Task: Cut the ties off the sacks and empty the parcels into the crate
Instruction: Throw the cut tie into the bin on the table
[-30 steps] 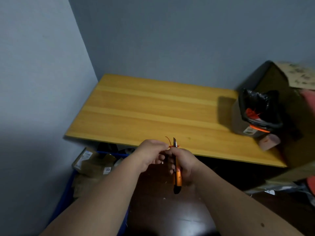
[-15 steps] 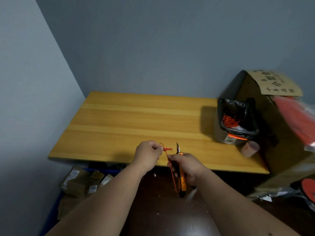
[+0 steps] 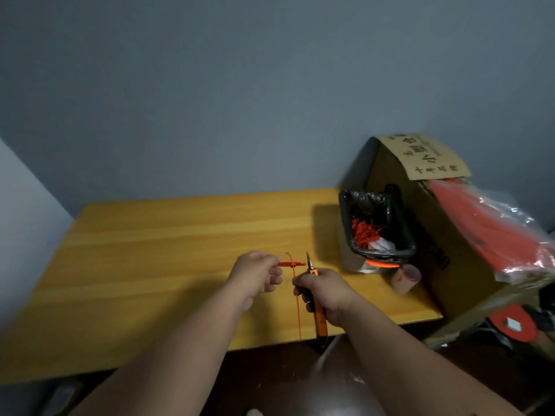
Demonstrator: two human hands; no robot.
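Grey walls meet in a corner behind a yellow wooden worktop (image 3: 168, 244), which fills the middle of the head view; its surface is bare over the left and centre. Left hand (image 3: 255, 274) is held above the near part of the worktop; its fingers (image 3: 274, 270) are pinched closed on the head end of an orange tie (image 3: 292, 264); the head of the tie lies level between the two hands, and the thin tail hangs straight down past the near edge of the worktop. Right hand (image 3: 326, 292) is just beside the left, fingers wrapped closed around an orange-handled cutter (image 3: 316, 301); the blade tip points up and away from the person, next to the free end of the tie head; whether blade and tie touch cannot be told. Small bin (image 3: 375, 253) lined with a black bag stands at the right end of the worktop; cut orange ties and a white scrap lie inside it. Pale roll of tape (image 3: 405, 279) lies just beside the bin at its near right. Large cardboard box (image 3: 420, 223) stands to the right of the bin, with a flap bearing handwritten characters; a clear plastic pack of orange ties (image 3: 492, 229) rests on top of it. Dark floor shows below the worktop edge.
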